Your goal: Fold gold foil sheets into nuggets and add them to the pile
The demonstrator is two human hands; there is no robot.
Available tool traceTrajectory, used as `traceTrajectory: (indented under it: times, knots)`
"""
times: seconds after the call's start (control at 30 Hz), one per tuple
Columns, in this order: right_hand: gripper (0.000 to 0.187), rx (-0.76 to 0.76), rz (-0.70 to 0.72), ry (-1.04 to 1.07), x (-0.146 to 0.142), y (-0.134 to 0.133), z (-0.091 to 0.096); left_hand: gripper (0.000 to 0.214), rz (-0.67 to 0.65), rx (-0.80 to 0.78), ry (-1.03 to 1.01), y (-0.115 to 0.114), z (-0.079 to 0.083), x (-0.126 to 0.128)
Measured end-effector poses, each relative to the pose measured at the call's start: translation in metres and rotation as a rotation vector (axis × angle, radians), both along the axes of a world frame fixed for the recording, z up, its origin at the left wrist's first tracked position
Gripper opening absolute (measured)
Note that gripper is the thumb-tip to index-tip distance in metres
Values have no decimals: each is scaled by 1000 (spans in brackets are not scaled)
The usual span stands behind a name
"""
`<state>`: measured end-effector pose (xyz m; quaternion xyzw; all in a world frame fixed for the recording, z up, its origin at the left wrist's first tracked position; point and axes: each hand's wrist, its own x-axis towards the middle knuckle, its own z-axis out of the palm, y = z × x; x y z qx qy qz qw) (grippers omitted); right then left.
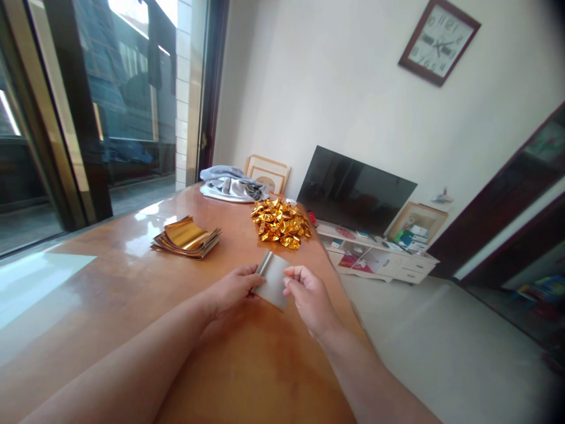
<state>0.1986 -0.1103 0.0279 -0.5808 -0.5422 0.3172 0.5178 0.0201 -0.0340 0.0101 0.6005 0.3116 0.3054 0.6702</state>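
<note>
My left hand [233,290] and my right hand [309,297] pinch opposite edges of a curled metallic foil sheet [273,281] above the wooden table [247,365]. The sheet's silver side faces me, and its near edge hangs slightly downward. Farther up the table, a stack of gold foil sheets [185,238] lies to the left. A heap of crumpled gold foil pieces [280,222] sits straight ahead, apart from both hands.
A grey cloth bundle [232,185] and a leaning picture frame [267,175] stand at the table's far end. Beyond its right edge are a flat-screen TV [355,188] and a cluttered white cabinet [375,259]. Glass doors [132,100] run along the left.
</note>
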Motion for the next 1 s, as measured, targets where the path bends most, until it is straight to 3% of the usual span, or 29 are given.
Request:
traceTrajectory:
  times: [0.07, 0.17, 0.23, 0.3, 0.5, 0.7, 1.0]
  knots:
    - [32, 149, -55, -335, 16, 0, 2, 35, 12, -33, -15, 2, 0, -1]
    - [65, 257, -30, -867, 33, -5, 3, 38, 11, -70, -47, 2, 1, -3]
    - [79, 266, 25, -1090, 38, -10, 2, 38, -13, -75, -51, 2, 1, -5]
    - [80, 266, 85, -1212, 39, -15, 0, 37, -34, -58, -34, 1, 2, -6]
    - [55, 286, 250, -1297, 34, -22, -4, 45, -26, 80, 49, -2, 5, -7]
    - [54, 254, 343, -1253, 30, -27, -8, 38, 22, 213, 215, -1, 3, -4]
    - [61, 272, 398, -1145, 29, -35, -10, 40, -19, 412, 335, 7, -15, -1]
